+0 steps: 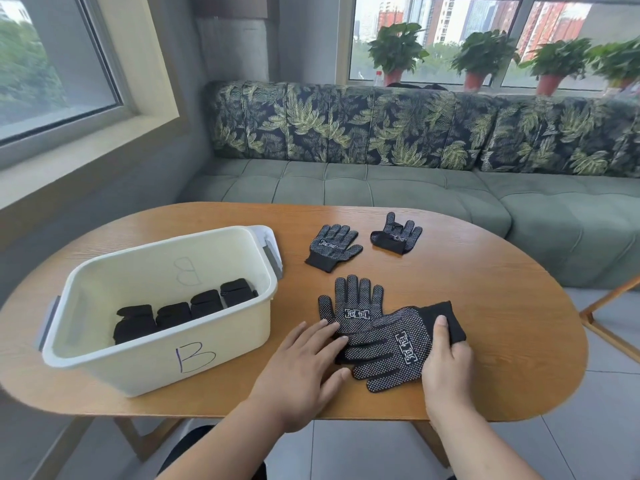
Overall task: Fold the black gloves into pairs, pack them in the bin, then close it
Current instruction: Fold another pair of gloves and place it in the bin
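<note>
Two crossed gloves near table front edge — bin left.

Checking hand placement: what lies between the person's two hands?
In the head view, the slanted dotted black glove lies between left hand and right hand, overlapping a second upright glove.

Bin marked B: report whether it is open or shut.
Open. The bin has no lid on it, and four folded glove bundles show inside.
</note>
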